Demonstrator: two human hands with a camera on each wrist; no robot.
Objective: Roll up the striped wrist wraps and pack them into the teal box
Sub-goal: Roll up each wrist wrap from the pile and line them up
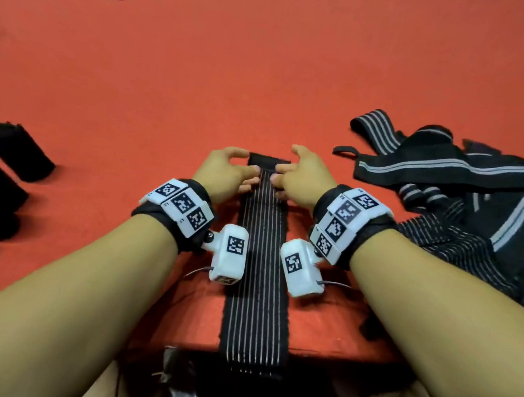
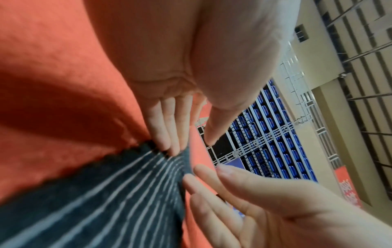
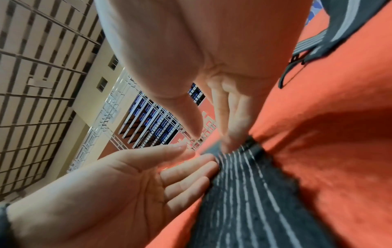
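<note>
Touching fingers (image 2: 169, 134) on striped wrap (image 1: 261, 262)

Both my forearms are bare, no sleeves. Each wrist has a black fabric strap (image 1: 375, 241) with a curved white plastic band of square black-and-white marker tiles (image 1: 180, 205) on top. A white boxy camera pod with its own marker (image 1: 231, 253) hangs off each band toward the middle of the frame, with a thin dark cable (image 1: 335, 284) trailing out.
</note>
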